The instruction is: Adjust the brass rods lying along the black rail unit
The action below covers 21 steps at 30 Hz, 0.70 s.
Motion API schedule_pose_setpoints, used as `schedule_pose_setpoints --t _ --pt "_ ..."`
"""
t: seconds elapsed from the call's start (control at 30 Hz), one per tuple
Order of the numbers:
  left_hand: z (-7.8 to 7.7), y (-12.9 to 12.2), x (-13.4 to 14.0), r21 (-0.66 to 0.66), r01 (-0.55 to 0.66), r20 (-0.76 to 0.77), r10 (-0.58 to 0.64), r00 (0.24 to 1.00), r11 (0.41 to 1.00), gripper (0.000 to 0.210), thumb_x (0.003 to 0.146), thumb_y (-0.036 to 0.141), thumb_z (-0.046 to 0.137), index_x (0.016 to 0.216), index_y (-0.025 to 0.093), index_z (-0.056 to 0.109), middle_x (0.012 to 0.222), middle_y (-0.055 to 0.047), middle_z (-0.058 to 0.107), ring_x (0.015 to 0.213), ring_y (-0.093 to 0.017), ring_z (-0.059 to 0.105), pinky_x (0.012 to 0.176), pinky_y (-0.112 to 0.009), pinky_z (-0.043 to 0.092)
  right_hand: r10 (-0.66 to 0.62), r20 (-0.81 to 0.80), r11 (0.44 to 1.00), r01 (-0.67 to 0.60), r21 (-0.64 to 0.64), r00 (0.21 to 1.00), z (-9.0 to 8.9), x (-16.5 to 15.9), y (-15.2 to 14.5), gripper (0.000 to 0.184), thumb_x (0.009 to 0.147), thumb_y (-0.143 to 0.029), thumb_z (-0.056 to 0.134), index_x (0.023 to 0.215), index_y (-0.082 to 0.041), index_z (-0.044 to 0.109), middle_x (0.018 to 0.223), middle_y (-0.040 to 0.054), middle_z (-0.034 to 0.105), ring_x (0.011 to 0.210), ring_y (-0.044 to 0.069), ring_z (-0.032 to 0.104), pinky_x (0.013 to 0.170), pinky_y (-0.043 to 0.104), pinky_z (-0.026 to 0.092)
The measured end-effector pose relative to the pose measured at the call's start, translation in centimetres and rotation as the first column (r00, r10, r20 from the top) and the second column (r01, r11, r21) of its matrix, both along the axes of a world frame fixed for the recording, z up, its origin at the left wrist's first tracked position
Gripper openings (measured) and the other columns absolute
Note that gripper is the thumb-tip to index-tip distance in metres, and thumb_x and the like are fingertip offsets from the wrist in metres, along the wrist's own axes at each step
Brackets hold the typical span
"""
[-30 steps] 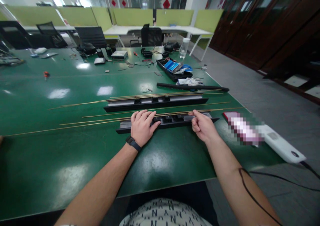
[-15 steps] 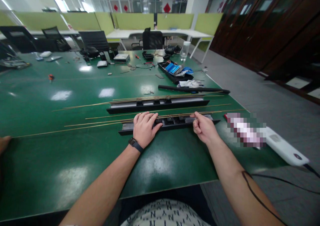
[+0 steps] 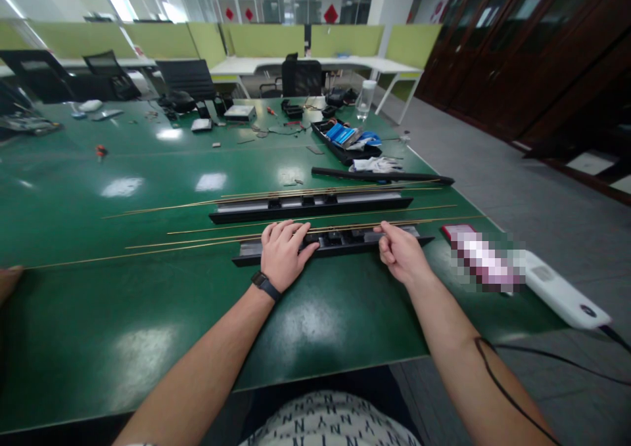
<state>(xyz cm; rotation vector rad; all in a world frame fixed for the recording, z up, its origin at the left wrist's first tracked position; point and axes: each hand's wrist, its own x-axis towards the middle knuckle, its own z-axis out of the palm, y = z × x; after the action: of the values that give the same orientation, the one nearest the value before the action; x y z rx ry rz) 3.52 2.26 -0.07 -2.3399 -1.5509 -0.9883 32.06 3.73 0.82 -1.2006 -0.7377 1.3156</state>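
Note:
A long black channel (image 3: pixel 340 251) with a pale inner strip and black blocks along its middle lies on the table before me. My left hand (image 3: pixel 284 254) rests across it, fingers over the far side and thumb at the near side, holding it. Thin brass rods (image 3: pixel 207 241) run along the channel and pass beneath my left fingers. My right hand (image 3: pixel 398 252) is closed near the channel's right part, its thumb and index finger pinching a brass rod. The fingertips hide the exact contact. At the left edge, another person's hand (image 3: pixel 10 282) is at a rod's far end.
A second black channel (image 3: pixel 310 211) with brass rods lies beyond, then a black bar (image 3: pixel 382 175), gloves (image 3: pixel 377 164) and a black tray (image 3: pixel 340 152) of blue items. At right lie a blurred red-edged object (image 3: pixel 451 231) and a white corded device (image 3: pixel 564 291) near the table edge.
Almost nothing differs. Both my hands keep their places on the channel and the rod, and the view has shifted very slightly.

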Motion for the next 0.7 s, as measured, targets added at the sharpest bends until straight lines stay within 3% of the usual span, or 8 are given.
schedule_pose_setpoints --t 0.23,0.7 --pt "-0.1 -0.02 -0.05 -0.001 0.0 -0.005 0.0 1.0 1.0 0.042 0.098 0.05 0.064 0.134 0.027 0.067 0.127 -0.008 0.074 0.128 -0.03 0.061 0.115 -0.051 0.033 0.046 0.019 0.999 -0.046 -0.015 0.999 0.31 -0.26 -0.2 0.04 0.076 -0.049 0.087 0.089 -0.016 0.069 0.045 -0.0053 0.052 0.029 0.004 0.032 0.03 0.016 0.019" --pt "-0.08 -0.02 0.05 -0.007 -0.005 0.003 0.005 1.0 1.0 0.042 0.098 0.051 0.064 0.134 0.028 0.068 0.126 -0.008 0.075 0.128 -0.03 0.061 0.115 -0.052 0.033 -0.008 -0.005 1.0 0.007 -0.027 1.0 0.13 -0.01 -0.1 0.033 0.084 -0.047 0.079 0.09 -0.017 0.066 0.046 -0.0048 0.053 0.028 0.005 0.031 0.03 0.016 0.019"
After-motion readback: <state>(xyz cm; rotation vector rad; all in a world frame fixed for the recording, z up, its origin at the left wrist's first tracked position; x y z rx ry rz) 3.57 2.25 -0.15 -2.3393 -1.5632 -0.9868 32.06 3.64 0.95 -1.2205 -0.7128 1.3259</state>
